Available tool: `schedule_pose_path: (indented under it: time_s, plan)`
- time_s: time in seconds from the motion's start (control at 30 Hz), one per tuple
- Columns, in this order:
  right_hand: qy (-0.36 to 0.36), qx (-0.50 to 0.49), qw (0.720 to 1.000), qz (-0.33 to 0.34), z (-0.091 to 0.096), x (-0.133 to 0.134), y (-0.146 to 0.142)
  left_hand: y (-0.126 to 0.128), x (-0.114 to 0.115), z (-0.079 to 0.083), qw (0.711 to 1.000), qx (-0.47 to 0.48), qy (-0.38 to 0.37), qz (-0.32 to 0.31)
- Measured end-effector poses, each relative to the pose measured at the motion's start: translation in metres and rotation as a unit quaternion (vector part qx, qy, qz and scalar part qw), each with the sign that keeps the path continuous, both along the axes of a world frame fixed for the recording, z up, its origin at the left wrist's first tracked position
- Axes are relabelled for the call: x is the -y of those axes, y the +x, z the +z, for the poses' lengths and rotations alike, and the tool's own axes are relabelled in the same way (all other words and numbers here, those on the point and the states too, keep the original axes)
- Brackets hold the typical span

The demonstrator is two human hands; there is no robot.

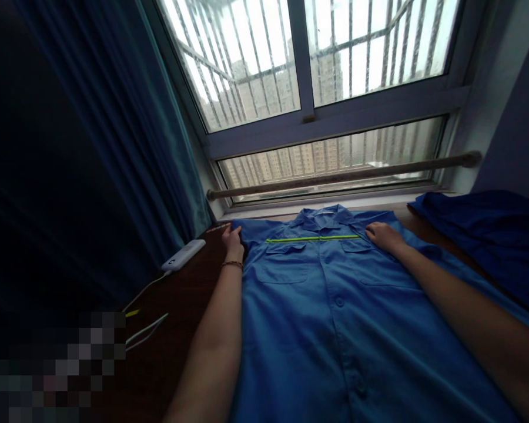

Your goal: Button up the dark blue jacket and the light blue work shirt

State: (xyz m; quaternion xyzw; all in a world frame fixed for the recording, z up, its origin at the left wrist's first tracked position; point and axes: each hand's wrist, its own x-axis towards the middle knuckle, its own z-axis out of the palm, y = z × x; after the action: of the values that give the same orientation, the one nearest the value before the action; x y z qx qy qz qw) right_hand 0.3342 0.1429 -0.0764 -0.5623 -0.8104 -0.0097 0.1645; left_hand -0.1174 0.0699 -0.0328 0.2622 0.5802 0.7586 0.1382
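A blue short-sleeved work shirt [291, 305] lies front up and buttoned, its collar toward the window. A yellow-green stripe crosses its chest above two flap pockets. At the end of the sleeve on the left is my left hand [233, 241], its fingers closed on the sleeve's edge. My right hand [384, 236] rests palm down on the upper chest, by the right end of the stripe. Its fingers are loosely bent and hold no visible fold of cloth. My right forearm passes over the shirt's right side.
A darker blue folded garment [485, 229] lies on the right. On the dark wooden surface [185, 311] at left are a white power bank [184, 255] and a white cable [147, 332]. A blue curtain [127, 129] hangs at left. A rail [344, 178] crosses the barred window.
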Motion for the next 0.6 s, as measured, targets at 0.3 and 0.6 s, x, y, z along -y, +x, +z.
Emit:
schedule_pose_path:
  time_s: [0.3, 0.6]
  plan:
    - [-0.003, -0.001, 1.000, -0.002, -0.008, -0.007, 0.003, 0.078, -0.004, 0.073, 0.883, -0.407, -0.043, -0.231]
    - [0.005, -0.008, 1.000, 0.006, -0.013, -0.012, 0.005, 0.113, 0.000, 0.021, 0.657, -0.603, -0.403, -0.206]
